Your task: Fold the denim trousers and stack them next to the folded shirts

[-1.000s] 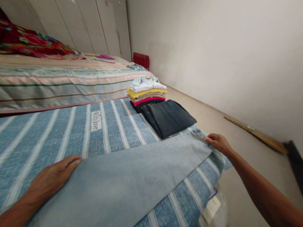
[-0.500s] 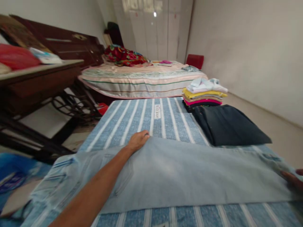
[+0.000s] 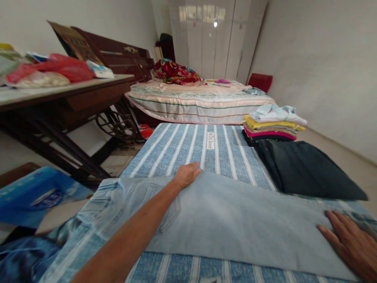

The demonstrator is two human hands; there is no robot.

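Pale blue jeans [image 3: 224, 220] lie folded lengthwise across a blue-and-white striped mattress [image 3: 188, 145]. My left hand [image 3: 186, 175] rests flat on their far edge near the middle, fingers stretched out. My right hand [image 3: 350, 241] lies flat on the leg end at the right, fingers spread. Neither hand holds anything. Behind the jeans lies a folded dark garment [image 3: 306, 173], and beyond it a stack of folded coloured clothes [image 3: 272, 124].
A dark wooden sewing table [image 3: 59, 98] with bags on top stands at the left. A second mattress [image 3: 203, 102] with a red patterned cloth [image 3: 172, 70] lies further back, before white wardrobes [image 3: 215, 35]. A blue bag [image 3: 38, 192] lies at lower left.
The view has swung left from the right wall toward the room. My right hand has let go of the jeans' hem and now lies flat on it. My left hand stays on the far edge.
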